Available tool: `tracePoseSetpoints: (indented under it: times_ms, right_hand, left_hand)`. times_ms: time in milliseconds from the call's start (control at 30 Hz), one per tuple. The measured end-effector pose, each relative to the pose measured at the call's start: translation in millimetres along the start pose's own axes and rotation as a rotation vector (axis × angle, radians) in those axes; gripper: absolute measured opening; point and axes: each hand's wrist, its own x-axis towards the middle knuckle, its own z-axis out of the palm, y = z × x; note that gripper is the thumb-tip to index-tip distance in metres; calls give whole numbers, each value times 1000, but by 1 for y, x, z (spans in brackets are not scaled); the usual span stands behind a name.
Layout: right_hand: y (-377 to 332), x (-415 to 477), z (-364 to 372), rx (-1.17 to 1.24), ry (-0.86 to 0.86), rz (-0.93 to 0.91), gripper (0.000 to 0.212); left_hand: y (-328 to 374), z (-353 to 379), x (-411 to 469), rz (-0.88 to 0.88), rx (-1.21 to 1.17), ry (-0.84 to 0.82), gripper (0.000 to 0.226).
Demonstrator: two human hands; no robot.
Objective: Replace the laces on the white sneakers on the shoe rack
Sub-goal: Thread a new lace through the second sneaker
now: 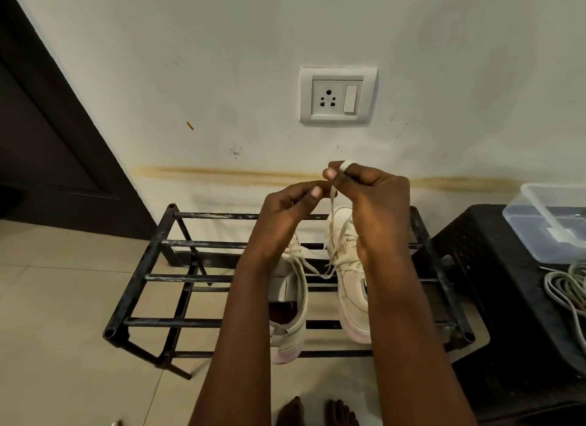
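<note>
Two white sneakers stand on a black metal shoe rack [152, 260], toes toward the wall. The left sneaker [290, 311] is half hidden by my left forearm; the right sneaker [348, 273] sits beside it. A white lace [330, 203] runs up from the right sneaker to my raised hands. My left hand [285, 213] pinches the lace near its top. My right hand [371, 200] holds the same lace, with a turn of it wrapped around the index finger. Loose lace ends lie between the two shoes.
A black plastic stool [494, 267] stands to the right, carrying a clear plastic box [551, 222] and a bundle of white laces [567, 292]. A wall socket [337, 94] is above. A dark door [47, 134] is at left. My bare feet [317, 411] are on the tile floor.
</note>
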Motion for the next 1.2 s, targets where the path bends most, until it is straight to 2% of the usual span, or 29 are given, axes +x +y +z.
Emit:
tracePoseSetpoints:
  times_ms: [267,333,467,700,767,900,967,1100,1200]
  right_hand:
    - [6,-1,1,41,-51,49,22]
    - [3,-1,0,74,-61,49,23]
    - [-7,-3,-5,119,-45,37,22]
    - [-16,-3,-14,135,-14,57,19]
    - [-17,-4,-13,157,-19,85,17]
    - [-13,-5,-8,205,-29,140,20]
    - [-9,-6,-5,219,-31,150,23]
    - [-4,-6,-4,187,-40,166,22]
    - [-5,-5,-5,209,-47,202,16]
  left_hand:
    - [-13,-1,4,0,138,30,16]
    - [-16,-1,4,-3,264,33,20]
    - [-32,-3,5,-73,694,-1,14]
    - [-45,-6,8,-156,879,5,15]
    - [-39,-6,7,-138,826,1,16]
    - [-11,2,3,-64,338,0,17]
    - [-5,7,3,-26,183,9,18]
    - [-6,12,3,12,198,47,11]
    - [-12,9,6,-20,372,55,7]
